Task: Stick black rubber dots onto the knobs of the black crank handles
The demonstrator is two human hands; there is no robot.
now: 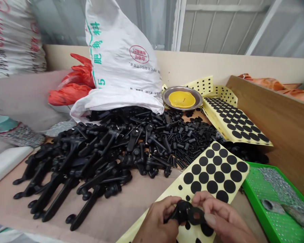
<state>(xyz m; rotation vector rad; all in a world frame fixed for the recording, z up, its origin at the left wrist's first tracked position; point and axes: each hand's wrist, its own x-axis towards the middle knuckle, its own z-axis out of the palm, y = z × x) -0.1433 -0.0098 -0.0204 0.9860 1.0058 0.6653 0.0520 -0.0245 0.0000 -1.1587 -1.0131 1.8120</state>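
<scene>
My left hand [155,222] is closed around a black plastic part with a rounded head [181,210]. Between the thumb and fingers of my right hand [221,216] is a black round pad with a hole [195,216], held against or right beside that head; contact is hard to tell. Under both hands lies a yellow backing sheet [167,195] with rows of black round pads [210,168]. Some spots on the sheet's near part show only small black dots. Left of my hands spreads a heap of black plastic parts with long arms [91,162].
A white woven sack [121,57] stands open behind the heap. A metal bowl [166,95] holds a yellow basket [181,100]. More pad sheets [233,118] lie by a wooden board [273,118]. At right, a green tray [258,199] holds small metal pieces [281,185].
</scene>
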